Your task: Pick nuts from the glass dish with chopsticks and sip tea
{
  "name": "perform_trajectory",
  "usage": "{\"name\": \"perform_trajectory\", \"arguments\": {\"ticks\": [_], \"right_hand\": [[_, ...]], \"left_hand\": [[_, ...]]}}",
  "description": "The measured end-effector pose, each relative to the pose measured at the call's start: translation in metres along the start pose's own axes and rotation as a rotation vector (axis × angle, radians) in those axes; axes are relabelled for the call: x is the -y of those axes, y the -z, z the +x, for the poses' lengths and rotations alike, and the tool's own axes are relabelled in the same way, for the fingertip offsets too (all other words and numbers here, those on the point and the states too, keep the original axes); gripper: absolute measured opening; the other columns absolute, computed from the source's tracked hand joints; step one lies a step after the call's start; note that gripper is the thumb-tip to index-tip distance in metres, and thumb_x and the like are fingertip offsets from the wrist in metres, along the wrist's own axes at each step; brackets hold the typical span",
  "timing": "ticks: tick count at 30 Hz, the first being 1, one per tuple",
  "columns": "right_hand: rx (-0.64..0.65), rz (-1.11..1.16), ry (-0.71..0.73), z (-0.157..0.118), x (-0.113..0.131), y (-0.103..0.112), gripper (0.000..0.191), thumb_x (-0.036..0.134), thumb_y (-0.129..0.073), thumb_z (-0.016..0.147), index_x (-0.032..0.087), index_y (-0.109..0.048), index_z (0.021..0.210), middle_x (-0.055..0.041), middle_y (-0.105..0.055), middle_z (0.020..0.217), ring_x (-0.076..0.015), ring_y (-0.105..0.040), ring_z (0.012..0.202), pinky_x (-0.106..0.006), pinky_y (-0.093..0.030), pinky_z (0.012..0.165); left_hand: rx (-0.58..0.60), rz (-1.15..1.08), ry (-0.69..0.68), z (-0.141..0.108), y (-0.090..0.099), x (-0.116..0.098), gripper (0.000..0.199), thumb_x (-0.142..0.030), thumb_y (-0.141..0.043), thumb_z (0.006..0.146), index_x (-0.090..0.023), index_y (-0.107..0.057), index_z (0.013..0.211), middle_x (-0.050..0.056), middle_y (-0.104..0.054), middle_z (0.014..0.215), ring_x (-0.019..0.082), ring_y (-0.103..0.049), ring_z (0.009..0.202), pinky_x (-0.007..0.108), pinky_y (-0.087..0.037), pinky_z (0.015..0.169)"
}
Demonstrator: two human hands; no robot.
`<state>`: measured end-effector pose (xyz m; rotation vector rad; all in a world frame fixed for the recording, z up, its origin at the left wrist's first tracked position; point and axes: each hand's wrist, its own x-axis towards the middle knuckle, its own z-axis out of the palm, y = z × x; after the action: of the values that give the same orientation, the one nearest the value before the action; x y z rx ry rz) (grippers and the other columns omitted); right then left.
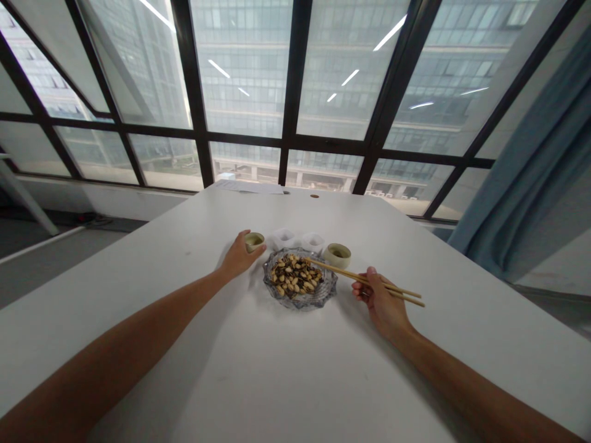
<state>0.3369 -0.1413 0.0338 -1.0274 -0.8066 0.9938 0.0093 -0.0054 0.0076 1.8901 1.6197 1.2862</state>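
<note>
Hands apart. Left hand (241,253) wraps cup (254,241), probably steadying it; right hand (385,307) clamps chopsticks (341,271) mid-length, likely for reach across bowl's (302,303) right edge to nuts (295,278).

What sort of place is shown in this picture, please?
It is probably an office or a similar workroom: a plain white table stands near large dark-framed windows, with a multi-storey building visible outside.

White table (258,375): glass dish (305,304), two white containers (314,247) behind, greenish cup (338,263) beside, paper (252,187) at far end.
</note>
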Motion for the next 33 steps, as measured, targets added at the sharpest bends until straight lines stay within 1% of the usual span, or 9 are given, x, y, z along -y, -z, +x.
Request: {"name": "perform_trajectory", "arguments": {"ticks": [6, 12, 18, 25, 33], "right_hand": [[-0.016, -0.029, 0.012, -0.0003, -0.0004, 0.0003, 0.057, 0.067, -0.089, 0.054, 0.016, -0.068, 0.071, -0.0042, -0.069, 0.059, -0.0137, -0.062, 0.050, -0.023, -0.049, 0.044], [-0.018, -0.054, 0.018, 0.0004, -0.0014, 0.0015, 0.059, 0.069, -0.087, 0.054, 0.016, -0.067, 0.073, -0.0040, -0.071, 0.061, -0.0125, -0.059, 0.044, -0.024, -0.046, 0.040], [-0.028, -0.059, 0.020, -0.0002, -0.0012, 0.0004, 0.061, 0.070, -0.087, 0.053, 0.016, -0.067, 0.073, -0.0043, -0.071, 0.060, -0.0126, -0.058, 0.042, -0.024, -0.044, 0.039], [-0.040, -0.048, 0.020, -0.0008, 0.0000, -0.0015, 0.059, 0.068, -0.088, 0.052, 0.016, -0.067, 0.071, -0.0035, -0.070, 0.059, -0.0117, -0.057, 0.041, -0.024, -0.043, 0.038], [-0.016, -0.054, 0.017, 0.0005, -0.0010, 0.0013, 0.058, 0.068, -0.088, 0.055, 0.016, -0.067, 0.072, -0.0037, -0.070, 0.060, -0.0117, -0.057, 0.041, -0.024, -0.043, 0.038]], "left_hand": [[-0.003, 0.003, 0.001, -0.0006, -0.0003, -0.0004, 0.071, -0.051, -0.071, 0.082, -0.017, -0.046, 0.139, 0.016, -0.063, 0.132, 0.028, -0.064, 0.120, 0.042, -0.048, 0.104], [0.002, 0.005, 0.007, -0.0014, 0.0001, -0.0009, 0.071, -0.051, -0.071, 0.082, -0.017, -0.046, 0.139, 0.016, -0.063, 0.131, 0.029, -0.063, 0.121, 0.042, -0.048, 0.105], [-0.006, -0.017, 0.000, -0.0001, -0.0008, 0.0019, 0.071, -0.051, -0.072, 0.081, -0.018, -0.047, 0.138, 0.014, -0.064, 0.129, 0.028, -0.066, 0.117, 0.042, -0.049, 0.104], [0.008, -0.005, 0.011, -0.0007, 0.0005, -0.0011, 0.071, -0.051, -0.072, 0.081, -0.017, -0.046, 0.139, 0.015, -0.064, 0.129, 0.028, -0.065, 0.118, 0.042, -0.048, 0.104], [0.006, -0.017, 0.008, -0.0018, 0.0018, -0.0021, 0.068, -0.049, -0.072, 0.081, -0.020, -0.048, 0.138, 0.013, -0.063, 0.129, 0.027, -0.065, 0.117, 0.041, -0.049, 0.104]]}}
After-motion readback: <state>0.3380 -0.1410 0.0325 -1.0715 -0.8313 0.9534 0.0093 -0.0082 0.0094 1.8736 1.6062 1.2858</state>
